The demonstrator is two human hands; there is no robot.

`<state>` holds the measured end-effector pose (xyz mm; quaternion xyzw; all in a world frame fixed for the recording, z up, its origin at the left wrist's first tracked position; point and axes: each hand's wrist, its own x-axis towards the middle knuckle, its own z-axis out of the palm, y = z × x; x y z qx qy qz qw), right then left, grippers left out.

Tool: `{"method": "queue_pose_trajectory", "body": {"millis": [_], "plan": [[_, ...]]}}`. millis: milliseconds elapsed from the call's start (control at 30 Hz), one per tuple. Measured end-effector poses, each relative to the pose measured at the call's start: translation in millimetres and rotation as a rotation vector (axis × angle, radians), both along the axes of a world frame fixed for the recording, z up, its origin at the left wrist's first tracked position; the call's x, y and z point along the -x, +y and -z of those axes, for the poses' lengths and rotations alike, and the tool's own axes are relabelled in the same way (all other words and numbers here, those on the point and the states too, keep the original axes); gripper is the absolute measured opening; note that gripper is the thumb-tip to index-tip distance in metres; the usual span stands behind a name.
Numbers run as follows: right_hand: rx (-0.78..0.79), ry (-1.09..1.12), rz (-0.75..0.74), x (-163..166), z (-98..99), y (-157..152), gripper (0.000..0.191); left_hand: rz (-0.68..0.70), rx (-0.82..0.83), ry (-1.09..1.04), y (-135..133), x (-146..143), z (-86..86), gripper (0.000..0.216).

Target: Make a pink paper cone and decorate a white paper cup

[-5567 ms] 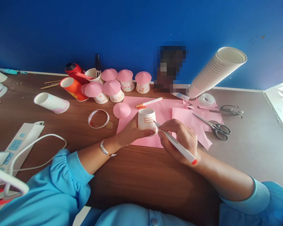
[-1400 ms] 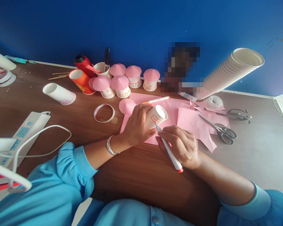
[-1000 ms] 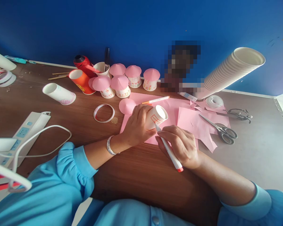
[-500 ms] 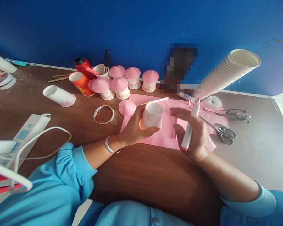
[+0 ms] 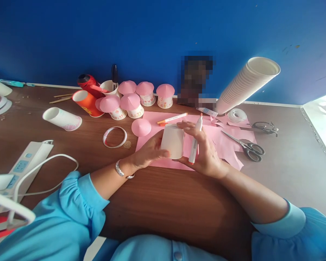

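Observation:
Over the pink paper (image 5: pixel 154 165), my left hand (image 5: pixel 148 152) is closed around the side of a white paper cup (image 5: pixel 172 141), with its thumb on the near face. A blank side of the cup faces me, and its narrower end seems to point up. My right hand (image 5: pixel 208 154) touches the cup's right side with its fingertips. A white marker (image 5: pixel 196 139) with a red tip is held upright in that same hand. Just behind the cup, an orange marker (image 5: pixel 174 118) lies on the paper. A pink paper cone (image 5: pixel 141 127) sits to the left.
Several decorated cups with pink cone tops (image 5: pixel 130 101) stand at the back. A tall stack of cups (image 5: pixel 247 87) leans at right, near scissors (image 5: pixel 251 149) and glasses (image 5: pixel 265 127). At left are a tape roll (image 5: pixel 114 137), a cup on its side (image 5: pixel 62 119) and a power strip (image 5: pixel 25 163).
The cup has been turned over, so its opening and red drawing no longer show. My right hand has moved left with the marker and now touches the cup. The view has shifted slightly.

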<state>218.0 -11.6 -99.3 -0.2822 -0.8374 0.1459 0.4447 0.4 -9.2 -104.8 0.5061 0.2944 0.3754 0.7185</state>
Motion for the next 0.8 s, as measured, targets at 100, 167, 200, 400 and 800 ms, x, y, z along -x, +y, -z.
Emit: {"method": "queue_pose_trajectory", "body": {"millis": [100,167,200,400,800], "plan": [[-0.075,-0.101,0.071,1,2.0,-4,0.076,-0.088,-0.055,0.123,-2,-5,-2.4,0.077],[-0.085,-0.152,0.051,1,1.7,-6,0.077,-0.105,-0.057,0.14,-3,-5,-2.0,0.07],[-0.081,-0.149,0.037,1,0.3,-7,0.077,-0.098,-0.044,0.119,-3,-4,-1.4,0.064],[-0.175,0.082,0.064,-3,-23.4,-17,0.048,0.023,0.1,-0.077,1,4,2.2,0.049],[-0.208,0.108,-0.055,5,-45.9,-38,0.027,0.026,-0.014,0.016,5,5,4.4,0.065]]}}
